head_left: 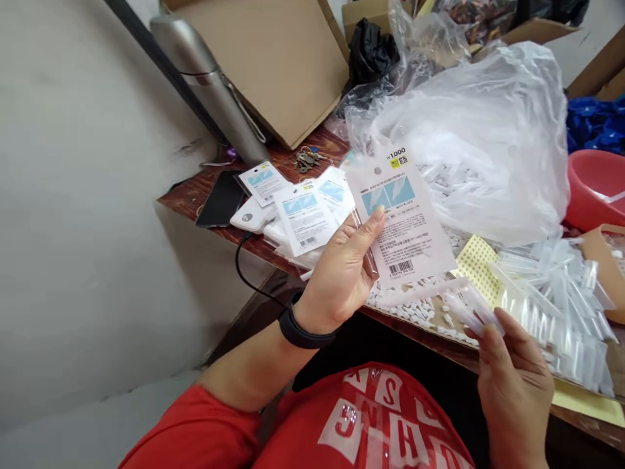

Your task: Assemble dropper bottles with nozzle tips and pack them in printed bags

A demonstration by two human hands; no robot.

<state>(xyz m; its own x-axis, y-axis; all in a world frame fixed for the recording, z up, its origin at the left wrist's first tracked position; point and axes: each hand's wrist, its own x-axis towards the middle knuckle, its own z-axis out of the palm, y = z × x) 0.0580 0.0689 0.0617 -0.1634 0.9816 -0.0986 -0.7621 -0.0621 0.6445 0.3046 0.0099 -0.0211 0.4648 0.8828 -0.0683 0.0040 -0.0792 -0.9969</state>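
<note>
My left hand (349, 267) is closed on a printed packaging card (415, 241) with two blue pictures, a barcode and a 1,000 price. Its thumb presses on the card's printed face. A brown edge shows beside the card under my fingers. My right hand (512, 371), lower and to the right, pinches a clear plastic strip (469, 305). That strip stretches towards the card's lower edge; whether the two are joined I cannot tell. Left of the card lie several similar printed packages (305, 215) in a loose pile on the wooden table (185, 190).
Small white pieces (415, 309) cover the table's front edge. Clear plastic sleeves (561, 306) and a yellow dotted sticker sheet (476, 264) lie at right. Behind stand a large plastic bag (508, 137), a steel flask (209, 85), keys (307, 158), a phone (219, 198) and a red bowl (593, 195).
</note>
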